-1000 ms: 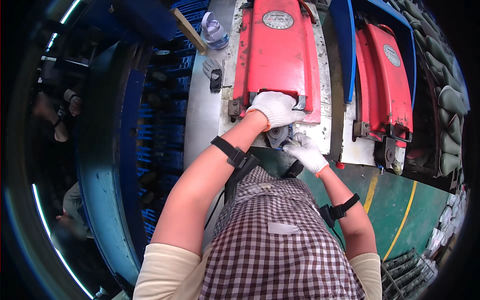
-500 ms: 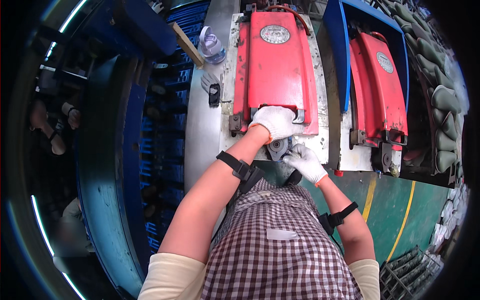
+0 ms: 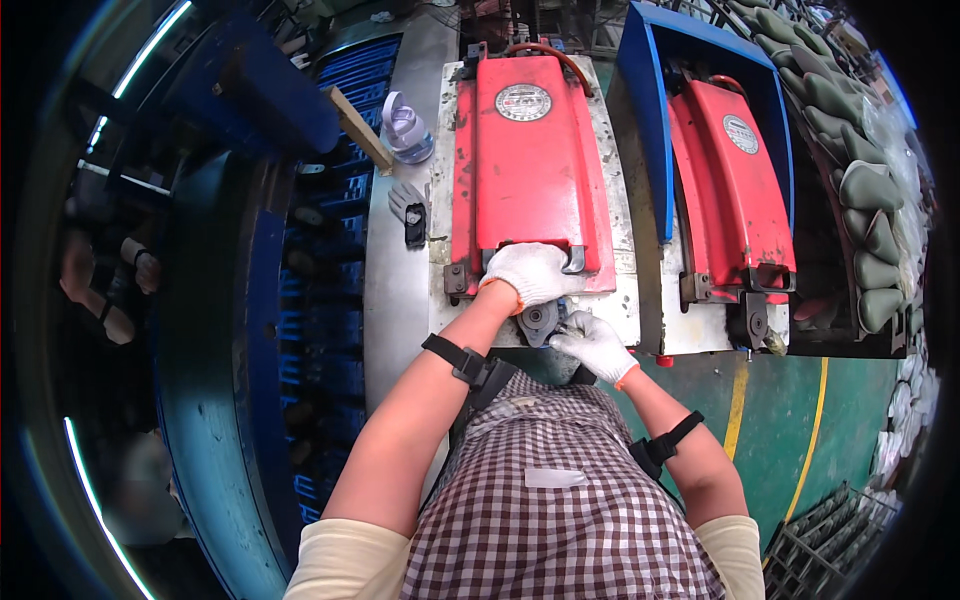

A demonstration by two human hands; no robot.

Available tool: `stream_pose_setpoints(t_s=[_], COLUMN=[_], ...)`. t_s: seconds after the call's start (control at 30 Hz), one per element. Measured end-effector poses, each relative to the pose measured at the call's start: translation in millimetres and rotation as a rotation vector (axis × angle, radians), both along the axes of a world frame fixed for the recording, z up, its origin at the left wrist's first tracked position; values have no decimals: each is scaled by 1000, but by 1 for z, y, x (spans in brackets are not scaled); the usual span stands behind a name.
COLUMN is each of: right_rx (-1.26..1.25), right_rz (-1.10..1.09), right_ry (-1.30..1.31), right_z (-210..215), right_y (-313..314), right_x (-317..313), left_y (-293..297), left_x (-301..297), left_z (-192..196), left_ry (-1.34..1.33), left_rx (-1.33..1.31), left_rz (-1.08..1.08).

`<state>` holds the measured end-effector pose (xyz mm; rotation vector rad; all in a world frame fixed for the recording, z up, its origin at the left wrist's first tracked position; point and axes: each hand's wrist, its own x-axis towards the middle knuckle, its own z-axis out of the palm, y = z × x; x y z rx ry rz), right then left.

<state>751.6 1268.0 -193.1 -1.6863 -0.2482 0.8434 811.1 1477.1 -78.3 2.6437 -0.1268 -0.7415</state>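
Note:
A long red machine cover (image 3: 535, 150) with a round metal plate lies on a pale, worn base in front of me. My left hand (image 3: 527, 273), in a white knitted glove, is wrapped over the metal handle (image 3: 574, 261) at the cover's near end. Just below it is a grey metal pivot piece (image 3: 538, 318) with a round centre. My right hand (image 3: 597, 346), also gloved, is close to the right of that piece. Its fingers are pinched together, and whatever is between them is too small to make out.
A second red machine (image 3: 735, 180) stands at the right inside a blue frame (image 3: 655, 130). Left of my machine, a metal table (image 3: 395, 290) bears a lilac bottle (image 3: 408, 135), a grey glove (image 3: 403, 198) and a small black object (image 3: 414, 227). Green shoe-shaped pieces (image 3: 872, 190) fill a rack far right.
The whole view has shifted, so the machines sit lower and farther left in it. Both hands keep about the same places at the machine's near end.

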Motion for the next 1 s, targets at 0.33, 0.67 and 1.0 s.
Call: stream_pose_setpoints(t_s=[0.33,0.67,1.0], right_rx=[-24,38,27], right_rz=[7,-18,4], right_ry=[-49,28,7], right_z=[-25,-28,-29], right_y=[-4,-3,-2], right_x=[0,-1,0], left_y=[-2,-3,-3], left_x=[-1,-1,-1], left_z=[0,-2,-2], left_ry=[-32,-44,-49], left_rx=[19,33,30], left_rz=[-3,21,24])
